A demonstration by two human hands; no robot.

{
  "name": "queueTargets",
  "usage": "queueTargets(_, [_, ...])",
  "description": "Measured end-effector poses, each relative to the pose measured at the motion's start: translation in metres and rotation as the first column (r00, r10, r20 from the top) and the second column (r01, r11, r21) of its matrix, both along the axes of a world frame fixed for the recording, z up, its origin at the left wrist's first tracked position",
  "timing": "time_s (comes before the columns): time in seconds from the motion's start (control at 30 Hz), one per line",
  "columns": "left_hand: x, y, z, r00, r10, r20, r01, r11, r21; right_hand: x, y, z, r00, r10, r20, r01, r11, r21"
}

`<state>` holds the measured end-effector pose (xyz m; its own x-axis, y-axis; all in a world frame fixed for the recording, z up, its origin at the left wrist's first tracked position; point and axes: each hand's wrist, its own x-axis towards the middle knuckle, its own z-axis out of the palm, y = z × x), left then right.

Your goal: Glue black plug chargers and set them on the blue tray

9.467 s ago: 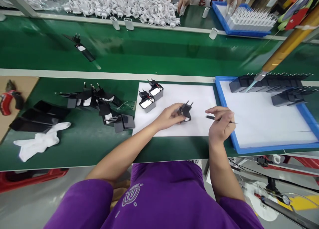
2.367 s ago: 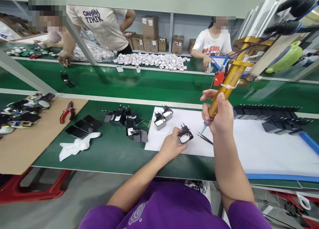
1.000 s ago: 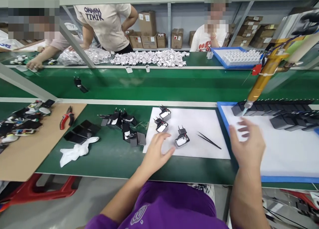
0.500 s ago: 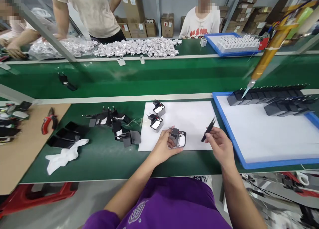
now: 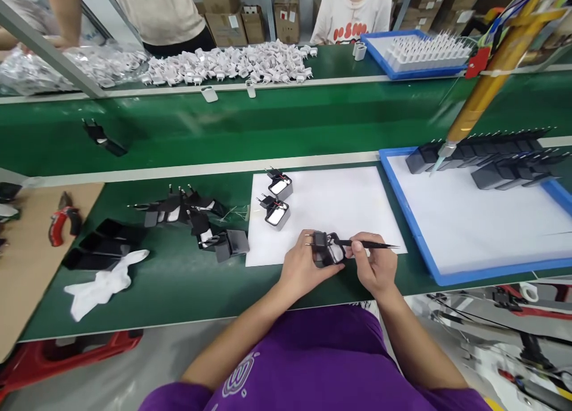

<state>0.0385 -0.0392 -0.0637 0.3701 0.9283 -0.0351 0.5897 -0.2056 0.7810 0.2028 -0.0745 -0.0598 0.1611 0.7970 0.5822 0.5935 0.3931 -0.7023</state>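
Note:
My left hand [image 5: 301, 262] is closed around a black plug adapter [image 5: 322, 248], whose pins point left and whose casing stands open with white inside. In my right hand [image 5: 378, 265] is a pair of black tweezers [image 5: 369, 244], held level, one end reaching the adapter's opening and the pointed end facing right. Both hands are over the front edge of a white sheet [image 5: 330, 202]. Farther back on that sheet lie two more opened adapters, one [image 5: 280, 186] behind the other [image 5: 274, 212].
Left of the sheet are black adapter parts [image 5: 179, 208], empty black casings [image 5: 105, 244], a white cloth [image 5: 107, 283] and red-handled pliers [image 5: 64, 220]. A blue-rimmed tray [image 5: 413, 226] with rows of black adapters stands right, under a yellow dispenser [image 5: 480, 95]. White parts [image 5: 232, 65] are heaped at the back, near other people.
My right hand has moved left to the adapter and turned the tweezers from upright to level. The adapter in my left hand has shifted slightly right. The whole view has tilted downward.

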Motion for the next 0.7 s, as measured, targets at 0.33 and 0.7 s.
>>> queueTargets(0.33, [0.002, -0.003, -0.004, 0.998, 0.014, 0.059, -0.01, 0.998, -0.067, -0.001, 0.004, 0.004, 0.955, -0.038, 0.294, -0.007, 0.989, 0.15])
queueTargets(0.7, [0.0, -0.003, -0.003, 0.995, 0.017, 0.099, -0.008, 0.996, -0.094, -0.011, -0.002, 0.0, 0.987, 0.031, 0.156, -0.045, 0.995, 0.088])
